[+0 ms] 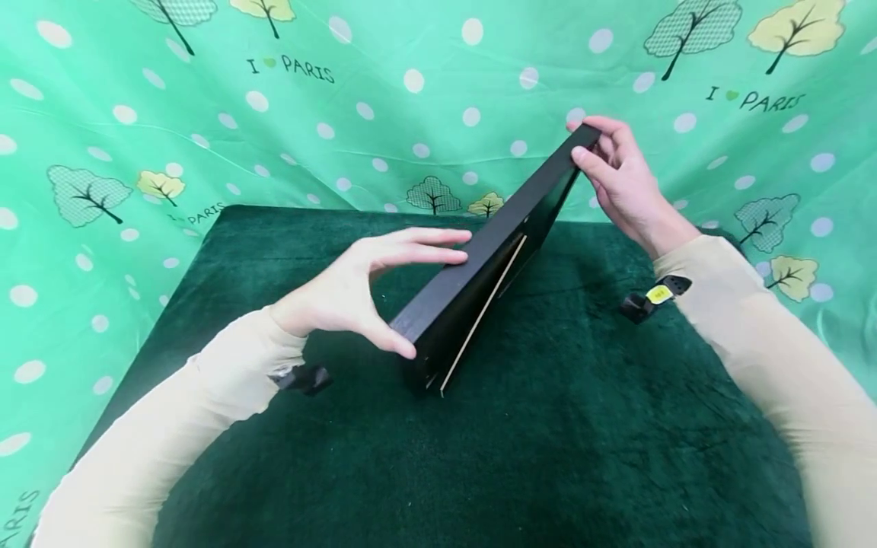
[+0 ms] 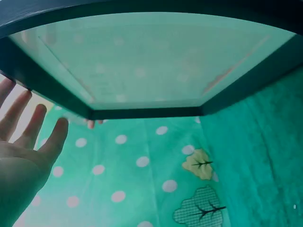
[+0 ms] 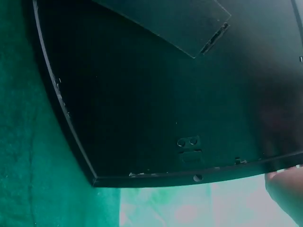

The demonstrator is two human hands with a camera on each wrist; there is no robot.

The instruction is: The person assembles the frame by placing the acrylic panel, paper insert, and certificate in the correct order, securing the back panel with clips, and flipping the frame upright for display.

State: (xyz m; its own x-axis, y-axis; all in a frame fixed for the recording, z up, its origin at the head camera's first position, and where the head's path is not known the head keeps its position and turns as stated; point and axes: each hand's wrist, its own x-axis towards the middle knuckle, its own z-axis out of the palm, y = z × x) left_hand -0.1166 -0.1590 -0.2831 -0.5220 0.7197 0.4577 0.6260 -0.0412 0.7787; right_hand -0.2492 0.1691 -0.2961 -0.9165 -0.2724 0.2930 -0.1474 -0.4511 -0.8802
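Frame: a black picture frame stands on edge, tilted, over the dark green cloth; its near lower corner is down at the cloth, its far upper corner raised toward the backdrop.
Left hand: the left hand holds the near end of the frame, fingers stretched along the top edge and thumb pressed on the near corner (a light pinch, not a fist).
Right hand: the right hand grips the far raised corner, fingers curled over the edge and thumb on the near side.
Glass side: the left wrist view shows the glazed front inside its dark border, with the straight fingers beside it.
Back side: the right wrist view shows the black backing board with a stand flap near the top and small clips along the lower edge; a fingertip shows at the corner.
Backdrop: a green polka-dot curtain printed with trees and "I love Paris" hangs behind the table.
Sleeves: both arms wear pale beige sleeves.
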